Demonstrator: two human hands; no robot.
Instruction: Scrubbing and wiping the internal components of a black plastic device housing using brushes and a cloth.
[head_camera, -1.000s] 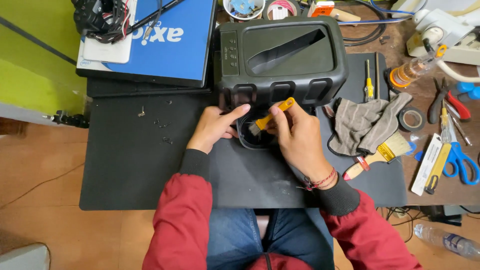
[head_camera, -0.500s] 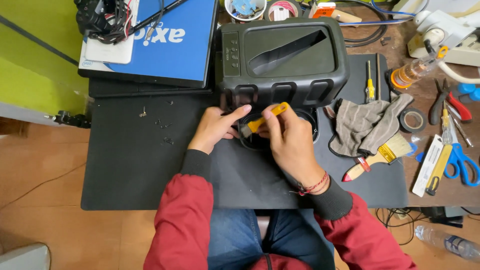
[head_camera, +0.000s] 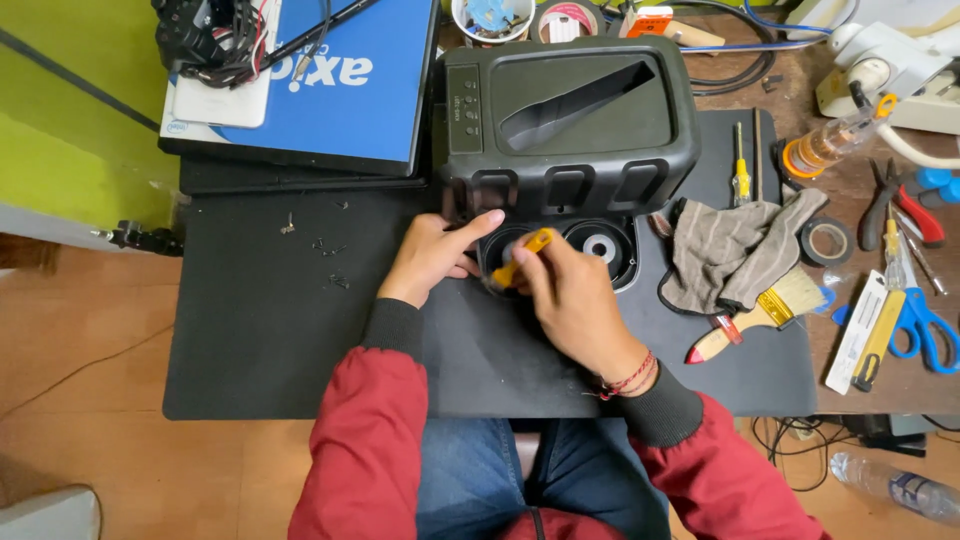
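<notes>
On the black mat (head_camera: 280, 340), just below the black housing (head_camera: 570, 120), we have both hands working at the speaker openings on its near edge. Right hand (head_camera: 570, 300): grip closed round a yellow-handled screwdriver (head_camera: 522, 258), tip angled down into the left round opening (head_camera: 505, 250). Left hand (head_camera: 432, 255): fingers curled against the housing's near-left corner, thumb out along the lower edge, bracing it; holds nothing loose as far as we can see.

Step, our judgement: driving or backing out a fastener at the speaker ring; tip is hidden by fingers, so direction n/k. Next move prob. calls for keeping the tool square to the screw and the housing steady, w/ left hand staying as brace. Several small screws (head_camera: 330, 245) lie loose on the mat left of the housing, well apart from the hands.

Packages/labels, all rel. to housing:
- Left: blue flat box (head_camera: 340, 90) w/ white lettering, a white slim box (head_camera: 215, 100) on its far-left corner.
- Right: grey rag (head_camera: 730, 250), paintbrush (head_camera: 760, 315) below it, black tape roll (head_camera: 826, 240) beyond.
- Far right: long white card pack (head_camera: 858, 330), blue scissors (head_camera: 925, 325), red pliers (head_camera: 905, 205).
- Above: round tubs (head_camera: 490, 15), small orange carton (head_camera: 650, 18).
- Lower right, on floor: clear bottle (head_camera: 890, 485).
</notes>
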